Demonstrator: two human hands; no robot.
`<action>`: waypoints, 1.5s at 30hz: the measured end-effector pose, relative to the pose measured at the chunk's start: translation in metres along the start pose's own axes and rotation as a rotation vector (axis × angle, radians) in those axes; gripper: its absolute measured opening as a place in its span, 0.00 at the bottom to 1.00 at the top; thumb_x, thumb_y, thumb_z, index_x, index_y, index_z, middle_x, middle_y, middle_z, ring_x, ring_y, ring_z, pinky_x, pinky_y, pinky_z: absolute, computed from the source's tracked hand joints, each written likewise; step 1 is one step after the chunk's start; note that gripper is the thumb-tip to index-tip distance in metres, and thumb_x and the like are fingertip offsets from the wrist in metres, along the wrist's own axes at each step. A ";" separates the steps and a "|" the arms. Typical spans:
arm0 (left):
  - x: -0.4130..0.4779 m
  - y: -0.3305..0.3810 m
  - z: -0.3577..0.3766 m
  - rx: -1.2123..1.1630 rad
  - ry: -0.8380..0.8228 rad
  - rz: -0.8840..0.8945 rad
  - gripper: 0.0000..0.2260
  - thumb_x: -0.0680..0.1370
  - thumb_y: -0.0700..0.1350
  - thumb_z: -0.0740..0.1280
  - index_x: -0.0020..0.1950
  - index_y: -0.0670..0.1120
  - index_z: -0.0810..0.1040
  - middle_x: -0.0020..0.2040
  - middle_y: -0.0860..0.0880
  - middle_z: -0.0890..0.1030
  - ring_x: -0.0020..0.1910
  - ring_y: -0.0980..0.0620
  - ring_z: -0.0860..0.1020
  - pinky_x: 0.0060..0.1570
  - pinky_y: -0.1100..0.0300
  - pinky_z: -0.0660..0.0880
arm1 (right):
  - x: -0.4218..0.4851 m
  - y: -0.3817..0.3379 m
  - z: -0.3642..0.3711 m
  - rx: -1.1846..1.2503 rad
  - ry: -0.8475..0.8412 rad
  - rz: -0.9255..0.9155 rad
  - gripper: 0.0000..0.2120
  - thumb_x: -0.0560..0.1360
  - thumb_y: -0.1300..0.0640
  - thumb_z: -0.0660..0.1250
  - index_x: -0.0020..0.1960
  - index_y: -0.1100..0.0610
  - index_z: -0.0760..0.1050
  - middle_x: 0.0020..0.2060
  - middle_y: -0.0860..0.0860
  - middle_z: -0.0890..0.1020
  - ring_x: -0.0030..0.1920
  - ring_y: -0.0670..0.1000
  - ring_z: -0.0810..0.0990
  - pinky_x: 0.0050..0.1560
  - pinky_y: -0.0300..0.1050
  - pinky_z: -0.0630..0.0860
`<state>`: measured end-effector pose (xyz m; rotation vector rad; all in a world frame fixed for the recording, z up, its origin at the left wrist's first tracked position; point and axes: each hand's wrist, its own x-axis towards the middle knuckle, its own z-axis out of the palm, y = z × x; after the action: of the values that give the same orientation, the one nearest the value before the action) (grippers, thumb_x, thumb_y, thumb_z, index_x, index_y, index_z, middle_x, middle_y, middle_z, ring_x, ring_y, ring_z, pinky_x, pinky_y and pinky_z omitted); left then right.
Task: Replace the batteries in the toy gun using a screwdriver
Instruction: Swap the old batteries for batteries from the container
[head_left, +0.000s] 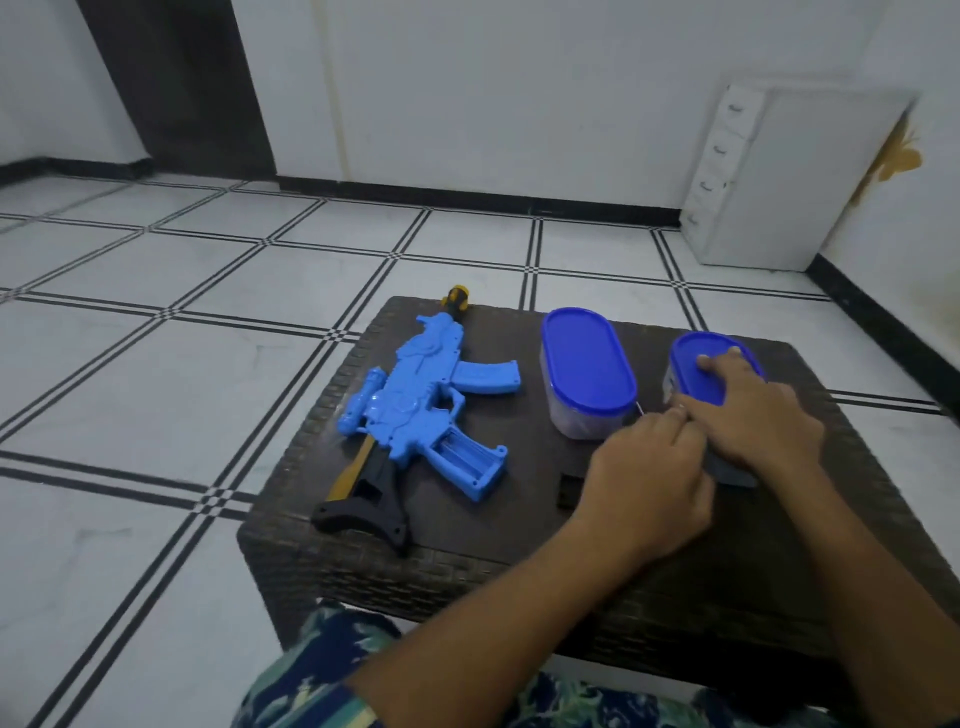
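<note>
The blue toy gun (421, 400) lies on the left half of a dark wicker table (467, 551), its grip compartment open and its black stock toward me. Behind its muzzle peeks a screwdriver's yellow-and-black handle (456, 300). My right hand (753, 410) lies on the blue lid of the smaller right container (696, 382), fingers stretched over it. My left hand (644, 483) is curled just left of it, fingertips meeting the right thumb at the lid's near edge. A thin pale sliver (640, 409) sticks out there; what the left fingers hold is hidden.
A taller oval container with a blue lid (587, 364) stands between the gun and my hands. A small black piece (567, 491) lies left of my left hand, and a dark flat piece (735, 477) shows under both hands. A white drawer unit (779, 182) stands by the far wall.
</note>
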<state>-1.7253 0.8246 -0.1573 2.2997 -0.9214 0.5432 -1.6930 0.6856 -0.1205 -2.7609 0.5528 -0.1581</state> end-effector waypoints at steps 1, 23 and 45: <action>0.002 0.002 0.001 -0.033 0.016 -0.021 0.11 0.74 0.42 0.63 0.54 0.41 0.76 0.54 0.43 0.79 0.50 0.48 0.77 0.48 0.56 0.75 | 0.001 0.001 0.000 -0.025 -0.020 0.003 0.29 0.75 0.36 0.61 0.73 0.40 0.60 0.77 0.47 0.58 0.69 0.61 0.65 0.62 0.59 0.66; 0.001 0.009 -0.008 -0.269 -0.156 -0.155 0.24 0.78 0.38 0.59 0.74 0.42 0.63 0.75 0.44 0.63 0.75 0.50 0.59 0.72 0.57 0.58 | -0.013 0.025 0.007 0.700 0.243 0.175 0.19 0.81 0.58 0.59 0.71 0.61 0.70 0.68 0.58 0.74 0.68 0.57 0.71 0.68 0.47 0.65; 0.020 -0.004 -0.017 -0.149 -0.355 -0.096 0.25 0.78 0.39 0.59 0.75 0.45 0.61 0.76 0.47 0.62 0.75 0.51 0.60 0.72 0.55 0.59 | -0.013 0.019 0.006 0.741 0.315 0.269 0.15 0.81 0.58 0.59 0.56 0.70 0.76 0.54 0.66 0.80 0.54 0.64 0.78 0.57 0.60 0.75</action>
<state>-1.7117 0.8285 -0.1351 2.3280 -0.9702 0.0207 -1.7104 0.6763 -0.1333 -1.9342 0.7517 -0.6046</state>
